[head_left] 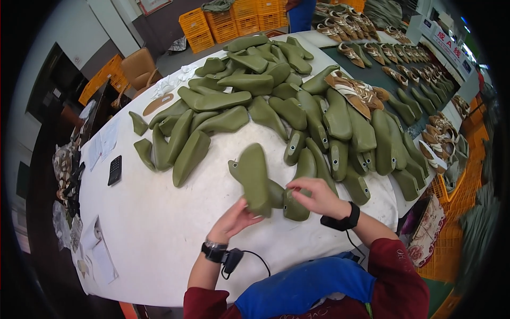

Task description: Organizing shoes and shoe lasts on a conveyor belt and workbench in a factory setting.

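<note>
Head view: left hand (234,219) around green shoe-last (254,178), right hand (320,198) at another last (296,209), grip unclear.

Black calculator (115,170) just chilling on the white desk (159,228), loose papers (109,139) right by it, brown chair (139,66) past the edge, plus orange crates (196,33) stacked at the back near someone in blue (301,17).

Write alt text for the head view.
Left hand holding a green shoe last above a white table; right hand at a second last. Beyond lies a heap of lasts, with brown sneakers toward the right.
</note>
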The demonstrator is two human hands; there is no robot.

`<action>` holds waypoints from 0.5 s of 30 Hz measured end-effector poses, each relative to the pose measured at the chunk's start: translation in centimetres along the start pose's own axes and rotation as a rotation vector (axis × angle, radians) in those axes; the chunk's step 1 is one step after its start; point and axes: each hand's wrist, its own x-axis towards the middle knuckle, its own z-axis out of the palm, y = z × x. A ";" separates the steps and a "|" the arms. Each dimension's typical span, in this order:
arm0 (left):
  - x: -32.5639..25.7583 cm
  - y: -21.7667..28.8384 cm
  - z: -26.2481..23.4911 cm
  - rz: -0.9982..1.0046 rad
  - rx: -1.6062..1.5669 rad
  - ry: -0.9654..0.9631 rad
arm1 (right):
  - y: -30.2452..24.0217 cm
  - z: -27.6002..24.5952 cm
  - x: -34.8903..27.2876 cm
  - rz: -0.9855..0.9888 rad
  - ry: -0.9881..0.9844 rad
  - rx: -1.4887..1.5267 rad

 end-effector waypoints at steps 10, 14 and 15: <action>1.0 9.8 -19.5 0.687 1.442 1.163 | 2.3 -9.2 12.7 -0.013 -0.042 -0.296; 0.8 11.7 -22.2 0.436 1.747 1.287 | 5.2 -10.4 18.4 0.478 0.053 0.244; 0.3 11.8 -23.8 0.432 1.877 1.261 | 6.4 -9.5 19.0 0.510 0.015 0.285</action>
